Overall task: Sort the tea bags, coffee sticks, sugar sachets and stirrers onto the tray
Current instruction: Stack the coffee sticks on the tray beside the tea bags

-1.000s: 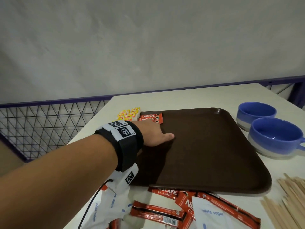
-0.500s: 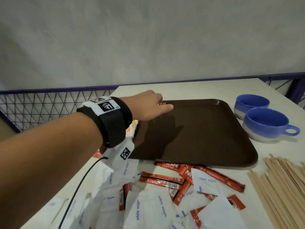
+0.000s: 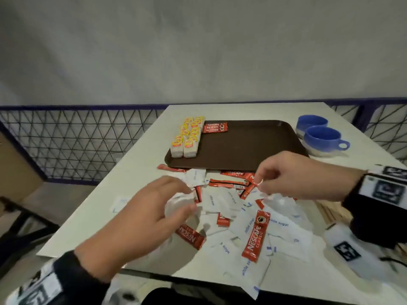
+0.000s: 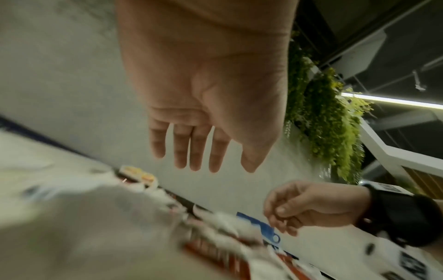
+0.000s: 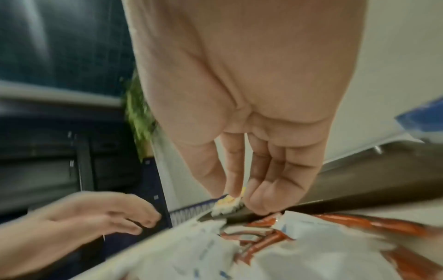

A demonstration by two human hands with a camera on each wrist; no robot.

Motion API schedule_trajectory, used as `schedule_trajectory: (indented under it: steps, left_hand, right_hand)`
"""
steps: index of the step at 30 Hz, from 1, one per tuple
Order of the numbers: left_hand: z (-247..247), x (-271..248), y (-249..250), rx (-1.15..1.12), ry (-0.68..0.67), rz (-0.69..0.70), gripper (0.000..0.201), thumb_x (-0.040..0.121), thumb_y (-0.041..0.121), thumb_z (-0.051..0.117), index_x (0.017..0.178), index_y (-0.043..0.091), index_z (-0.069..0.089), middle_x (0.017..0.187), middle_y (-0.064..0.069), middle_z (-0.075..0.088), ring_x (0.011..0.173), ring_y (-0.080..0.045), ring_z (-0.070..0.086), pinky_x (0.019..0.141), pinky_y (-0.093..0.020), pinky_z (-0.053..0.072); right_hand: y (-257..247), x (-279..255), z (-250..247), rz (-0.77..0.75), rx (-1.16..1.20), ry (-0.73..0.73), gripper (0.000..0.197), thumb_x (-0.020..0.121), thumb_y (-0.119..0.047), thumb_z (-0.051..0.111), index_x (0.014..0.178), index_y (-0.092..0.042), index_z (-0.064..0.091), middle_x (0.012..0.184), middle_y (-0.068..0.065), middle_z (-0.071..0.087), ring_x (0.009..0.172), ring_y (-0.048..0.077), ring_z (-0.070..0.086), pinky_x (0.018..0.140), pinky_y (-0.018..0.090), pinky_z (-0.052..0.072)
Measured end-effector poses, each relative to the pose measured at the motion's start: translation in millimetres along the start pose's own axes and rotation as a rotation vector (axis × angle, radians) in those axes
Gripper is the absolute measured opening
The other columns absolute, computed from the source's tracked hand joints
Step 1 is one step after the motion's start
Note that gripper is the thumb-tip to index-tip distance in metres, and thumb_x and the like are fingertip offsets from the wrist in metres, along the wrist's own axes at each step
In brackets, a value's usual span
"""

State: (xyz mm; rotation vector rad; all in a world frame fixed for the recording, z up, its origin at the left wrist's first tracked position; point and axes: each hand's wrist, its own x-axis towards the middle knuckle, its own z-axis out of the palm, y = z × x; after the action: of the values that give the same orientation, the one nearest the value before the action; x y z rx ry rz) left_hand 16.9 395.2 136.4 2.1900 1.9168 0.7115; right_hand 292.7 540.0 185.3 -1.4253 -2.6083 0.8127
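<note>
The Nescafe coffee sticks (image 3: 255, 236) and white sugar sachets (image 3: 246, 223) lie mixed in a loose heap on the counter (image 3: 123, 186), just in front of the brown tray's (image 3: 246, 146) near rim. Both kinds look light, thin and soft, with slick wrappers likely to slide over one another. My guess is that each is best pinched at an end or lifted by an edge that sticks up from the heap.

The right hand (image 3: 290, 175) hovers over the far part of the heap with thumb and forefinger pinched together. The head view shows a small pale bit at the fingertips, but what it is I cannot tell. The left hand (image 3: 141, 216) is blurred above the near left of the heap. Its wrist view shows the fingers straight and the palm empty.

On the tray, two coffee sticks (image 3: 214, 127) lie side by side at the far left corner. Lipton tea bags (image 3: 187, 137) stand in two rows along the left edge, with roughly five or six yellow tags per row.

The heap is too tangled to count, but about eight sticks show and more sachets than that. Wooden stirrers (image 3: 330, 211) lie partly hidden behind the right wrist, uncountable. Two blue cups (image 3: 321, 137) sit to the right of the tray.
</note>
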Motion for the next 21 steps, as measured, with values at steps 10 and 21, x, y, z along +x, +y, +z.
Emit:
schedule_trajectory:
  steps: [10, 21]
  left_hand:
    - [48.8, -46.1, -23.1, -0.112, 0.42, -0.025, 0.019, 0.097, 0.045, 0.055, 0.104, 0.031, 0.067, 0.116, 0.022, 0.053, 0.119, -0.007, 0.052, 0.097, -0.028, 0.045]
    - [53.8, -44.9, -22.6, 0.005, 0.363, -0.074, 0.013, 0.096, 0.044, 0.055, 0.093, 0.033, 0.06, 0.099, 0.023, 0.052, 0.102, -0.002, 0.049, 0.084, -0.019, 0.043]
  right_hand:
    - [-27.5, 61.1, 38.8, 0.013, -0.41, -0.075, 0.024, 0.096, -0.027, 0.062, 0.118, -0.021, 0.066, 0.106, -0.005, 0.063, 0.093, 0.015, 0.063, 0.082, 0.03, 0.056]
    - [-27.6, 68.2, 58.1, 0.006, -0.461, 0.003, 0.007, 0.099, -0.024, 0.062, 0.096, -0.02, 0.068, 0.093, -0.001, 0.067, 0.083, 0.016, 0.066, 0.079, 0.028, 0.057]
